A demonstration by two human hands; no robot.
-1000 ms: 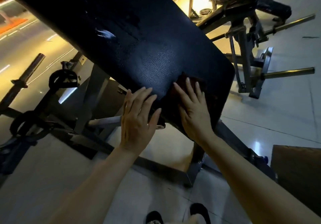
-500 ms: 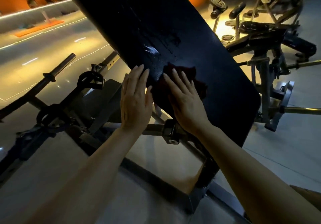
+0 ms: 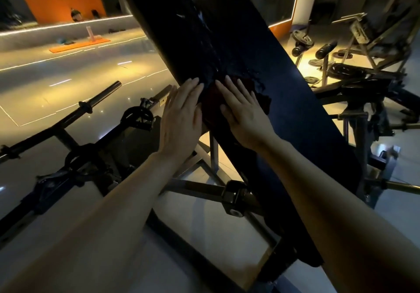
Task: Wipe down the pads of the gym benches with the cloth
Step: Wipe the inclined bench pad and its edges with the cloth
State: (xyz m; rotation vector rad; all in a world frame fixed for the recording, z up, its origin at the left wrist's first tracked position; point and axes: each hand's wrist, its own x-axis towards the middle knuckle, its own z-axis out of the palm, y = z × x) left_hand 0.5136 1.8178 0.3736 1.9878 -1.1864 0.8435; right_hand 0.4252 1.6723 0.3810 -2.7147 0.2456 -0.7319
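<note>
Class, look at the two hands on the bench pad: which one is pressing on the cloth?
The right hand. Its straight fingers lie flat on the dark red cloth against the black pad. The left hand rests beside the cloth, at the pad's left edge.

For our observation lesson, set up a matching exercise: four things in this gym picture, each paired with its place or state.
Things:
1. cloth
2. left hand
3. barbell
4. orange mat

Places or states:
A. lying on the far floor
B. flat at the bench pad's left edge
C. pressed under the right hand
D. left of the bench

Pairs: 1-C, 2-B, 3-D, 4-A
</note>
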